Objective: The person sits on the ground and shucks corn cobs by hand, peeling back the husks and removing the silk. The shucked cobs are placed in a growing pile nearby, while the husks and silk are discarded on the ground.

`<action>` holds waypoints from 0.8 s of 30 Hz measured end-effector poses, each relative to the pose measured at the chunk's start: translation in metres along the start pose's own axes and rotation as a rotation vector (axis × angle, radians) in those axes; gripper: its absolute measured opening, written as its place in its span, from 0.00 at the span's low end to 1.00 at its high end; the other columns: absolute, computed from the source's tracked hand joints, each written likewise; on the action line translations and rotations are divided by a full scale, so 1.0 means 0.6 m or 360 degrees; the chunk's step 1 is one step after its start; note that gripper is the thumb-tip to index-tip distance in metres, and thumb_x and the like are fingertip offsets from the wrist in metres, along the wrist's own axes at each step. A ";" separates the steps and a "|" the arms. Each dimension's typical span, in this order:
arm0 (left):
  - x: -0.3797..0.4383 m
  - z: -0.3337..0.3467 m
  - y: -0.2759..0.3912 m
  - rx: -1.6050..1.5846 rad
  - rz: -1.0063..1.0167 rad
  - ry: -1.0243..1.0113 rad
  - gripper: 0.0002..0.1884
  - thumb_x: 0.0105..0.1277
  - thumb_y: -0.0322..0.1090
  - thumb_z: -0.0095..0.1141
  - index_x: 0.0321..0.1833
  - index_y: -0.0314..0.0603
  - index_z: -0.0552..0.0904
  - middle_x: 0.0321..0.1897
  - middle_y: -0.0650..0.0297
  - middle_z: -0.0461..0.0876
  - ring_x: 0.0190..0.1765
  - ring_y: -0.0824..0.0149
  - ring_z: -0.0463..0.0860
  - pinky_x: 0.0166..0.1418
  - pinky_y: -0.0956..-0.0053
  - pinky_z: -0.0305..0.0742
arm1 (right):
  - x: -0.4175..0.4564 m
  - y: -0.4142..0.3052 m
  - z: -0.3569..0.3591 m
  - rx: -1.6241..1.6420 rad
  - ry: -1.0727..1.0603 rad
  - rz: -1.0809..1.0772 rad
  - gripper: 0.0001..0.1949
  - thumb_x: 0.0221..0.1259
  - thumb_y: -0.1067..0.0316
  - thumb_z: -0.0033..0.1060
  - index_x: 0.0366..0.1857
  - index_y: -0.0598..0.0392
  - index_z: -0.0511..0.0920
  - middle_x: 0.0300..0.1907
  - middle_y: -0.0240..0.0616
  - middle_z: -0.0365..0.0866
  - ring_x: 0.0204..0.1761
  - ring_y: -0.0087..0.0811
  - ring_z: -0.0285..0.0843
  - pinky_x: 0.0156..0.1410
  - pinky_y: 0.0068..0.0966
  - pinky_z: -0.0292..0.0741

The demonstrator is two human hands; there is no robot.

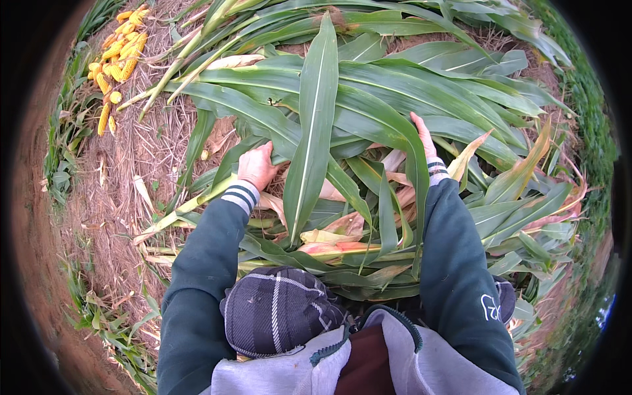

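Cut green corn stalks with long leaves [385,106] lie in a loose heap in front of my knees. My left hand [257,165] is at the heap's left part, its fingers curled around leaves at the edge. On the other side, my right hand [423,134] reaches in against the leaves. A drooping leaf [418,168] covers part of it, so its grip is hidden. One broad corn leaf [316,113] stands up between my hands, close to the camera. Dry husks [340,227], some reddish, show beneath it.
A pile of yellow corn cobs [121,52] lies at the upper left on straw-strewn soil [133,163]. More cut stalks [217,19] cross the top. Green plants [587,108] border the right. My knee in plaid cloth [276,311] is close below the heap.
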State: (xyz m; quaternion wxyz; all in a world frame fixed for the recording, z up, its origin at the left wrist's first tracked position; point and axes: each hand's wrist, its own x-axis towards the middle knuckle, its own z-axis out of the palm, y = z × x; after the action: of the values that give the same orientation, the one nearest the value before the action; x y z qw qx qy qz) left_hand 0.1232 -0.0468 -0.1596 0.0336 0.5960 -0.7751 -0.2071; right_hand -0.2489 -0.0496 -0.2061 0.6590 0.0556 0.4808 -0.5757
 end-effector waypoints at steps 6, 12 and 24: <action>0.061 -0.201 0.015 0.0118 0.0246 0.0297 0.27 0.49 0.52 0.67 0.46 0.39 0.79 0.31 0.52 0.83 0.36 0.53 0.83 0.40 0.63 0.77 | -0.021 -0.150 0.198 -0.0301 -0.0336 -0.0368 0.17 0.56 0.60 0.60 0.47 0.54 0.74 0.46 0.39 0.78 0.48 0.37 0.74 0.58 0.34 0.71; 0.253 -0.401 0.022 0.0379 0.0503 0.0763 0.23 0.58 0.51 0.58 0.50 0.41 0.79 0.31 0.52 0.83 0.33 0.55 0.83 0.39 0.65 0.76 | -0.070 -0.376 0.395 -0.0755 -0.1094 -0.0947 0.18 0.59 0.61 0.59 0.53 0.50 0.72 0.46 0.38 0.78 0.48 0.26 0.74 0.57 0.23 0.70; -0.098 -0.043 0.039 -0.1276 -0.0334 -0.1537 0.10 0.67 0.38 0.52 0.39 0.38 0.79 0.20 0.69 0.78 0.18 0.78 0.73 0.20 0.81 0.68 | -0.117 -0.173 0.074 -0.3078 -0.0504 -0.0651 0.30 0.54 0.39 0.56 0.45 0.61 0.77 0.42 0.49 0.81 0.43 0.44 0.79 0.51 0.32 0.74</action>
State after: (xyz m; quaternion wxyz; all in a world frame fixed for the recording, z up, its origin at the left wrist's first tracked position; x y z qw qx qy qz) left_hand 0.1262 0.0057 -0.1163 -0.1197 0.4493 -0.5026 -0.7288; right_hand -0.2994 -0.0620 -0.0837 0.3656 -0.6655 0.6495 -0.0402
